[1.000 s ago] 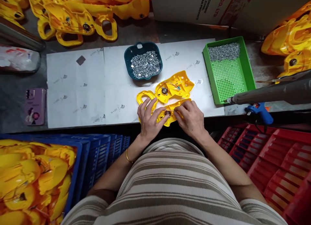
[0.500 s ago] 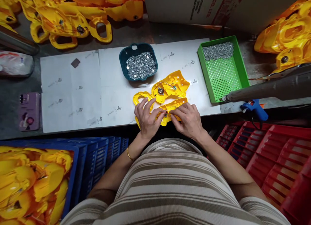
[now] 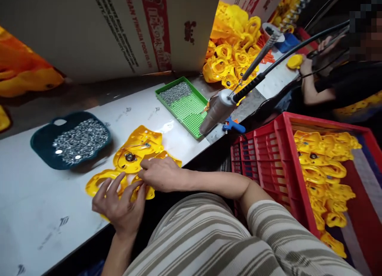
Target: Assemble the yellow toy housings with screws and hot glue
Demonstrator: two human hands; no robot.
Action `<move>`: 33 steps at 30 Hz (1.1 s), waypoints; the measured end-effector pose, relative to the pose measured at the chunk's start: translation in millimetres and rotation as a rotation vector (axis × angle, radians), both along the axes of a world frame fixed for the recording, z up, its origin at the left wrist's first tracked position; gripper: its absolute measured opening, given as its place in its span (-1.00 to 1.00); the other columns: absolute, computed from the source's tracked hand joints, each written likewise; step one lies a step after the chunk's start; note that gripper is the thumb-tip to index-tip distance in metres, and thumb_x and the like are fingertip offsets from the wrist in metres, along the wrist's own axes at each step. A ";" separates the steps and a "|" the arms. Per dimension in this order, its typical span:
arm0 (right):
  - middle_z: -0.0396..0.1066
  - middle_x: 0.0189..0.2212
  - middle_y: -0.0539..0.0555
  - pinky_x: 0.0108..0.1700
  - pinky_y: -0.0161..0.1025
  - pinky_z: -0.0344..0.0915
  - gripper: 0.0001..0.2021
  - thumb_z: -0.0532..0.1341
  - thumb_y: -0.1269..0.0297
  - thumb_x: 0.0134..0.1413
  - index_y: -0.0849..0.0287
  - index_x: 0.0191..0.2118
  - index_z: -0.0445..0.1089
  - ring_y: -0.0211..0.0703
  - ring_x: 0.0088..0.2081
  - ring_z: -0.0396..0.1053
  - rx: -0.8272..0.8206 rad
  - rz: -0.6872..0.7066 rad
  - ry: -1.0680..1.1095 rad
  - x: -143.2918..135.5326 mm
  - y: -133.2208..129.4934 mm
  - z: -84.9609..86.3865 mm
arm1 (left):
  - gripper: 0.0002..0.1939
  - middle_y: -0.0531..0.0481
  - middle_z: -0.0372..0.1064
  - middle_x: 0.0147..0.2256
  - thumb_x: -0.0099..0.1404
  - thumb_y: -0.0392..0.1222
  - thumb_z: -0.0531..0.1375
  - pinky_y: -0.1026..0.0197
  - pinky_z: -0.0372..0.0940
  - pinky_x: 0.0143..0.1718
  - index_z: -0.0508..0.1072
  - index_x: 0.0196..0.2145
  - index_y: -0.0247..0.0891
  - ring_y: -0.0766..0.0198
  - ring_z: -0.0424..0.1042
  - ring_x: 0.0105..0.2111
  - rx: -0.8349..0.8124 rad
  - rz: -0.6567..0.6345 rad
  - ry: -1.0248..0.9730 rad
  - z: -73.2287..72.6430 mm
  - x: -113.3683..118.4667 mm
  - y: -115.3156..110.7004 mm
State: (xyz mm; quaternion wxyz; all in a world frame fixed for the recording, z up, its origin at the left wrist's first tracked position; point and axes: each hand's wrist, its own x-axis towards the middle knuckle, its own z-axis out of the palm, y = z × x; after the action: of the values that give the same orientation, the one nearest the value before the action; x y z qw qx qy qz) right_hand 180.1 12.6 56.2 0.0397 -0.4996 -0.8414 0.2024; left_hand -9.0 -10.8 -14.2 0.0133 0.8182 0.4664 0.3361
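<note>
Two yellow plastic shell halves lie on the white sheet at the table's front edge. The farther shell [image 3: 137, 142] shows its hollow inside, with a round metal-centred part [image 3: 130, 157] and thin wires. Over the nearer shell [image 3: 151, 193], partly covered, both hands meet. My left hand [image 3: 121, 206] has thumb and forefinger pinched at that shell, its other fingers raised above the yellow loop handle [image 3: 98, 181]. My right hand [image 3: 162, 174] is closed, its fingertips at the same spot. What the fingertips hold is too small to make out.
A dark teal bowl [image 3: 44, 142] and a green basket [image 3: 197, 105] hold small metal parts. A hanging screwdriver [image 3: 219, 109] leans over the basket, beside a blue glue gun [image 3: 234, 125]. A red crate [image 3: 286, 148] stands right. A person's arm [image 3: 312, 89] shows farther off.
The view has swung to the right, bringing the red crate's contents and another person into sight. Both hands stay together at the nearer shell.
</note>
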 end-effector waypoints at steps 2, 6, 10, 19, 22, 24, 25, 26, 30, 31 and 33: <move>0.38 -0.10 0.11 -0.48 -0.25 0.26 -0.81 0.07 0.30 0.29 0.17 -0.12 0.40 -0.11 -0.25 0.43 -0.008 -0.022 0.024 3.6 -4.4 -0.8 | -0.83 -0.22 0.38 0.05 0.17 -0.25 0.36 -0.36 0.17 0.11 0.51 -0.26 -0.11 -0.23 0.18 0.21 0.002 0.003 0.021 2.4 1.7 -1.9; 0.39 -0.11 0.04 -0.52 -0.26 0.20 -0.76 0.04 0.18 0.31 0.12 -0.05 0.36 -0.14 -0.31 0.41 -0.063 -0.119 0.097 11.2 -11.2 -4.1 | -0.87 -0.23 0.40 0.02 0.20 -0.24 0.34 -0.39 0.19 0.10 0.48 -0.30 -0.12 -0.23 0.19 0.20 -0.030 0.007 0.053 5.1 4.6 -2.9; 0.40 -0.13 0.03 -0.51 -0.30 0.16 -0.78 0.04 0.19 0.33 0.14 -0.09 0.35 -0.13 -0.20 0.41 -0.058 -0.103 0.107 14.0 -10.8 -5.6 | -0.88 -0.19 0.41 0.01 0.20 -0.23 0.34 -0.38 0.17 0.10 0.49 -0.29 -0.09 -0.22 0.19 0.21 -0.059 0.010 0.035 3.5 4.3 -1.4; 0.40 -0.15 0.08 -0.50 -0.21 0.16 -0.80 0.04 0.35 0.27 0.18 -0.16 0.40 -0.09 -0.28 0.45 -0.095 0.008 0.065 1.3 -0.4 -9.3 | -0.85 -0.13 0.48 -0.27 0.18 -0.27 0.33 -0.18 0.22 -0.04 0.50 -0.27 -0.14 -0.05 0.42 -0.11 -0.020 0.019 -0.009 -4.8 -0.2 -2.9; 0.41 -0.13 0.10 -0.51 -0.20 0.14 -0.77 0.04 0.28 0.26 0.21 -0.09 0.38 -0.07 -0.30 0.45 -0.097 -0.016 0.075 0.2 0.4 -6.6 | -0.84 -0.09 0.50 -0.31 0.19 -0.28 0.32 -0.11 0.21 -0.06 0.49 -0.25 -0.13 0.01 0.43 -0.17 -0.019 -0.020 0.003 -4.5 1.4 -6.3; 0.43 -0.13 0.09 -0.53 -0.21 0.09 -0.74 0.01 0.22 0.28 0.21 -0.08 0.35 -0.08 -0.30 0.44 -0.079 -0.058 0.093 1.4 -1.2 -4.5 | -0.84 -0.09 0.51 -0.27 0.18 -0.27 0.31 -0.12 0.20 -0.04 0.49 -0.25 -0.12 0.01 0.43 -0.16 -0.017 -0.018 0.006 -4.0 2.9 -9.3; 0.43 -0.14 0.08 -0.54 -0.21 0.06 -0.74 -0.01 0.21 0.29 0.20 -0.09 0.34 -0.09 -0.30 0.43 -0.069 -0.081 0.111 2.3 -2.5 -3.7 | -0.83 -0.09 0.51 -0.24 0.18 -0.26 0.32 -0.14 0.19 -0.02 0.49 -0.24 -0.12 -0.01 0.42 -0.14 -0.023 -0.012 0.009 -3.6 3.5 -10.8; 0.44 -0.15 0.06 -0.56 -0.21 0.02 -0.74 -0.02 0.20 0.29 0.19 -0.11 0.33 -0.11 -0.31 0.43 -0.063 -0.102 0.131 3.5 -3.9 -3.1 | -0.81 -0.10 0.50 -0.21 0.16 -0.26 0.32 -0.16 0.19 0.00 0.49 -0.23 -0.11 -0.02 0.42 -0.12 -0.033 -0.006 0.008 -3.0 4.0 -11.9; 0.44 -0.14 0.00 -0.58 -0.22 -0.03 -0.77 -0.01 0.19 0.29 0.14 -0.14 0.32 -0.14 -0.25 0.41 -0.056 -0.168 0.224 8.8 -8.4 -2.4 | -0.67 -0.24 0.42 -0.02 0.15 -0.23 0.35 -0.23 0.21 0.04 0.49 -0.10 -0.15 -0.13 0.40 -0.01 -0.046 0.014 -0.045 2.4 5.7 -10.2; 0.44 -0.13 0.00 -0.57 -0.23 0.01 -0.78 0.00 0.18 0.29 0.13 -0.14 0.32 -0.14 -0.22 0.41 -0.048 -0.178 0.255 10.2 -9.1 -2.8 | -0.65 -0.29 0.39 0.02 0.17 -0.23 0.34 -0.26 0.21 0.05 0.49 -0.06 -0.17 -0.16 0.38 0.02 -0.045 0.026 -0.063 4.3 6.4 -8.2; 0.45 -0.15 0.00 -0.49 -0.25 0.14 -0.82 0.03 0.20 0.29 0.13 -0.16 0.31 -0.16 -0.16 0.40 -0.024 -0.184 0.316 12.9 -10.1 -4.7 | -0.66 -0.31 0.35 0.08 0.23 -0.23 0.30 -0.31 0.19 0.07 0.49 -0.02 -0.18 -0.21 0.34 0.07 -0.066 0.037 -0.080 7.8 8.8 -3.4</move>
State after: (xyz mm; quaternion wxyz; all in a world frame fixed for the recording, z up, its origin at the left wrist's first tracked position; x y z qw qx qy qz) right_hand 193.0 2.5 51.5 0.1837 -0.5370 -0.7729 0.2839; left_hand -0.1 -14.2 -6.4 0.0528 0.7945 0.4913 0.3531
